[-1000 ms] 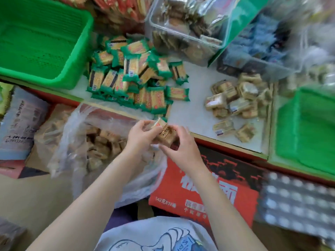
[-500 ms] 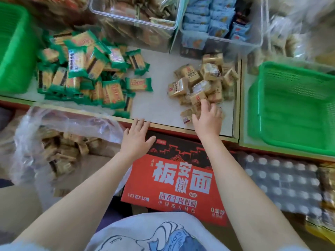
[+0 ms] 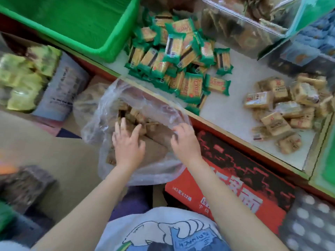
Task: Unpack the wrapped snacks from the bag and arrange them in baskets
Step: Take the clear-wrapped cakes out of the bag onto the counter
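A clear plastic bag [image 3: 108, 105] holding several brown-wrapped snacks [image 3: 134, 113] lies open below the shelf edge. My left hand [image 3: 127, 144] reaches into its mouth with fingers spread, touching the snacks inside. My right hand [image 3: 184, 140] is at the bag's right rim, fingers curled on the plastic. A pile of brown-wrapped snacks [image 3: 281, 113] lies on the white shelf [image 3: 226, 109] at the right. A heap of green-wrapped snacks [image 3: 181, 60] lies in the middle. One green basket [image 3: 101, 42] stands at the upper left; another green basket [image 3: 326, 160] shows at the right edge.
Clear bins of other snacks [image 3: 235, 20] line the back of the shelf. A red carton [image 3: 235, 187] sits under the shelf in front of me, with wrapped bottles [image 3: 308, 223] to its right. Yellow-green packets [image 3: 23, 78] and a brown cardboard surface [image 3: 54, 151] are at the left.
My right hand left the brown pile on the shelf and came back to the bag's rim. My left hand moved from the shelf edge into the bag. The view swung left.
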A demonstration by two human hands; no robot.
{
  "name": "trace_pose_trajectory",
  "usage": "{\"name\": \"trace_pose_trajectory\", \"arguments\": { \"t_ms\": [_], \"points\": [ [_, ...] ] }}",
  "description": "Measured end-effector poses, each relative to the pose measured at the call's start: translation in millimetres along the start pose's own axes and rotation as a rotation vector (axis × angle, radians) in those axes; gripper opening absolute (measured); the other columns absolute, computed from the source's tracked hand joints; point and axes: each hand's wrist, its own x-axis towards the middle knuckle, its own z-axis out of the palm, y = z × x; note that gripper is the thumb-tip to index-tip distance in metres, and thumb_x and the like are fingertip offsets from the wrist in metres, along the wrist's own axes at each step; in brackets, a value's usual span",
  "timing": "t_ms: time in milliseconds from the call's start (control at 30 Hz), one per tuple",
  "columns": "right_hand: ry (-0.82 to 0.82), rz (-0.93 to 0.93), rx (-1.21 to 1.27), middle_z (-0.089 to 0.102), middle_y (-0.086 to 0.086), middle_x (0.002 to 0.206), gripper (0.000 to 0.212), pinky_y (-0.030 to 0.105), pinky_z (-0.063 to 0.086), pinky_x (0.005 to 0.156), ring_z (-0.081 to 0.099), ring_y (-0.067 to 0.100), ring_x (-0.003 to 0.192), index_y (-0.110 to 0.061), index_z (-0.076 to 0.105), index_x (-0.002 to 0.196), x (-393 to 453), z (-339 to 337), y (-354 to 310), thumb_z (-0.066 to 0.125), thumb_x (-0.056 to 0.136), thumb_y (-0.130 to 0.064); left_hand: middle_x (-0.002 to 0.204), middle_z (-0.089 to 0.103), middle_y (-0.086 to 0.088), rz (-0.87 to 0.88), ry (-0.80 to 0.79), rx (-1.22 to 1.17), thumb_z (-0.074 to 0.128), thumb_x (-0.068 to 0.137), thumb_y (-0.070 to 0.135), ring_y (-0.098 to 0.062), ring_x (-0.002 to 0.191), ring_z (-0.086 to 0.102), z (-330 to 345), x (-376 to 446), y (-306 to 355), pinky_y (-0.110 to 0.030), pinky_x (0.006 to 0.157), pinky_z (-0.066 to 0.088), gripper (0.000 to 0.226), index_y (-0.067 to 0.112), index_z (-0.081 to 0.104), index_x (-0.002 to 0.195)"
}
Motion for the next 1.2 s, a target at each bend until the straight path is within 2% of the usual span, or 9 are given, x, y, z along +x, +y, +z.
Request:
{"name": "trace_pose_trajectory", "arguments": {
  "t_ms": [167,267,367,500,700,767,900,1067,1200],
  "points": [
    [-0.424,0.139,0.035,0.046,0.013,0.144,0.041,0.039,0.044,0.101,0.04,0.029,0.135,-0.013,0.051,0.141,27,95,-70,0.051,0.1,-0.019,0.166,-0.006,-0.016,-0.3,-0.198,0.017,0.056,0.096,0.031,-0.04,0.152,-0.001,-26,2,-114,-0.055,0.118,0.021,0.065,0.032,0.03,0.155],
    [-0.465,0.278,0.061,0.026,0.01,0.161,0.058,0.04,0.048,0.099,0.043,0.03,0.137,-0.02,0.031,0.155,46,127,-102,0.054,0.101,-0.023,0.168,-0.003,-0.007,-0.293,-0.264,-0.175,0.057,0.096,0.033,-0.032,0.153,0.007,-34,9,-153,-0.051,0.118,0.026,0.077,0.04,0.013,0.158],
    [-0.451,0.276,-0.035,0.008,0.001,0.167,0.072,0.038,0.039,0.108,0.028,0.024,0.148,-0.016,0.016,0.159,68,155,-119,0.056,0.101,-0.026,0.168,0.001,0.0,-0.268,-0.25,-0.316,0.058,0.095,0.033,-0.026,0.153,0.01,-37,18,-172,-0.048,0.119,0.026,0.081,0.04,0.008,0.159],
    [-0.419,0.298,-0.117,0.031,0.014,0.157,0.07,0.038,0.034,0.11,0.032,0.031,0.144,-0.008,0.026,0.155,101,183,-115,0.06,0.098,-0.032,0.168,0.005,-0.001,-0.225,-0.243,-0.417,0.059,0.095,0.031,-0.023,0.153,0.011,-40,32,-183,-0.043,0.119,0.022,0.081,0.034,0.011,0.16],
    [-0.379,0.374,0.065,0.064,0.003,0.111,0.049,0.033,0.048,0.081,0.06,0.024,0.102,-0.012,0.062,0.118,92,179,-114,0.077,0.083,-0.044,0.167,0.006,0.002,-0.218,-0.282,-0.475,0.057,0.096,0.034,-0.022,0.153,0.01,-44,30,-192,-0.047,0.122,0.02,0.079,0.041,0.01,0.158],
    [-0.395,0.425,0.157,0.064,-0.001,0.111,0.052,0.029,0.045,0.081,0.058,0.017,0.099,-0.013,0.063,0.124,78,167,-114,0.074,0.086,-0.047,0.167,0.007,0.001,-0.205,-0.277,-0.473,0.056,0.096,0.038,-0.022,0.153,0.009,-45,28,-191,-0.051,0.122,0.019,0.076,0.043,0.011,0.158],
    [-0.378,0.569,0.393,0.055,0.002,0.144,0.075,0.036,0.043,0.105,0.053,0.022,0.129,-0.013,0.052,0.144,52,150,-103,0.063,0.087,-0.06,0.167,0.008,0.0,-0.13,-0.199,-0.327,0.05,0.099,0.047,-0.023,0.153,0.002,-52,24,-171,-0.051,0.123,0.01,0.067,0.041,0.017,0.157],
    [-0.248,0.583,0.612,0.063,-0.004,0.129,0.041,0.026,0.042,0.088,0.057,0.012,0.115,-0.02,0.059,0.134,26,93,-81,0.06,0.096,-0.037,0.168,0.009,0.0,0.05,-0.114,-0.257,0.048,0.101,0.045,-0.019,0.154,-0.001,-55,28,-104,-0.047,0.124,0.004,0.056,0.033,0.033,0.154],
    [-0.038,0.589,0.693,0.06,0.0,0.11,0.023,0.034,0.047,0.085,0.06,0.017,0.097,-0.023,0.053,0.118,1,12,-39,0.059,0.097,-0.029,0.167,0.013,-0.004,0.194,-0.169,-0.199,0.046,0.102,0.044,-0.023,0.154,0.004,-42,33,-14,-0.047,0.123,0.008,0.051,0.027,0.041,0.15]
  ]
}}
